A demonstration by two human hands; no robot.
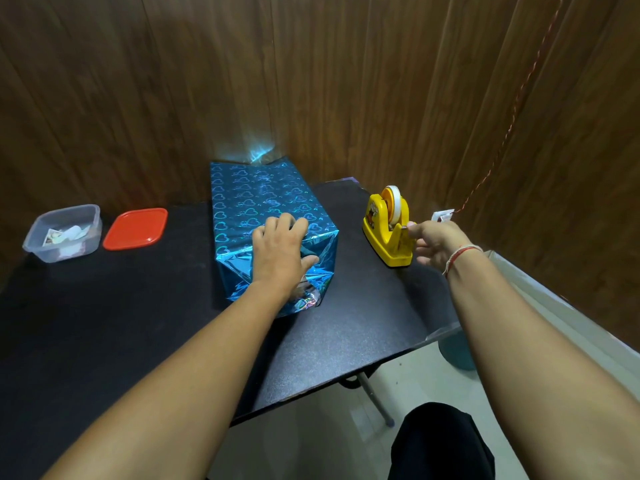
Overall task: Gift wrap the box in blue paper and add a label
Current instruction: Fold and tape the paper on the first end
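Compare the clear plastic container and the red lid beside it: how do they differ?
The clear plastic container is deep, see-through and holds small paper pieces; the red lid is flat, opaque and bare. The container sits farther left. Both are rounded squares lying apart on the black table.

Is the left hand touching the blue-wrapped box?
Touching. The head view shows the left hand lying on the near end of the blue-wrapped box, fingers on top, thumb against the folded end paper.

Domestic room corner, small craft setup, dark wood-panelled walls [346,81], black counter [104,323] on metal leg, pale tiled floor [311,438], yellow tape dispenser [388,226], plastic tub [64,232] of oddments
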